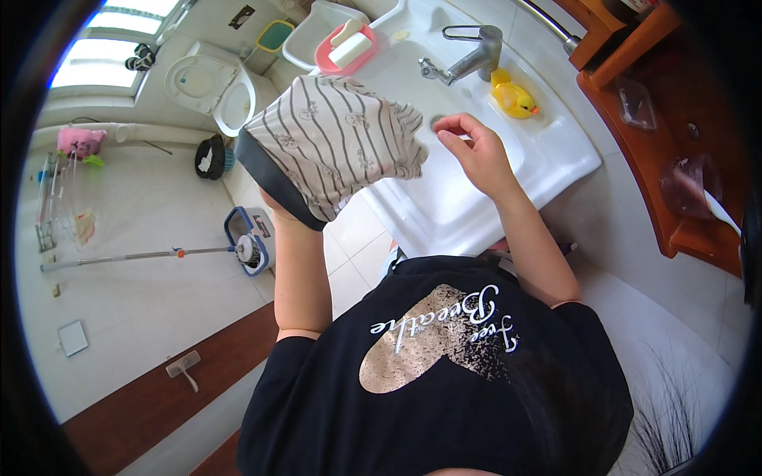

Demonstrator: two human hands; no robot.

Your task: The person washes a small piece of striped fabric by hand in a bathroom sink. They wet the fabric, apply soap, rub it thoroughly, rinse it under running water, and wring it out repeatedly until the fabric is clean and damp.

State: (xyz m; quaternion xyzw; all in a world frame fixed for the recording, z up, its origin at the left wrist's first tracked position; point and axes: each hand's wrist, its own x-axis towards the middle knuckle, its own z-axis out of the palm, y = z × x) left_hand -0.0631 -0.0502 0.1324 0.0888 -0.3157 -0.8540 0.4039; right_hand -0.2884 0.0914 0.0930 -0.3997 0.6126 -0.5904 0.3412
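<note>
A pale striped cloth garment (351, 131) with small printed figures, a dark grey band and a gathered edge is held up over the sink's left side. My left hand (271, 200) supports it from beneath the band; the cloth hides most of that hand and its fingers. Over the white washbasin (434, 220), my right hand (470, 146) is raised, fingers bent, a gap between thumb and forefinger, with nothing visible in it. It is just right of the garment's gathered edge, apart from it. A chrome faucet (485, 53) stands beyond my right hand.
A yellow rubber duck (513, 100) sits on the basin rim. White soap (350, 50) and a brush-like item lie in a pink dish (324, 59) at the far left. Toilet (235, 110), mop bucket (268, 238) and mop pole (137, 259) are leftward; a wooden shelf (649, 196) is at right.
</note>
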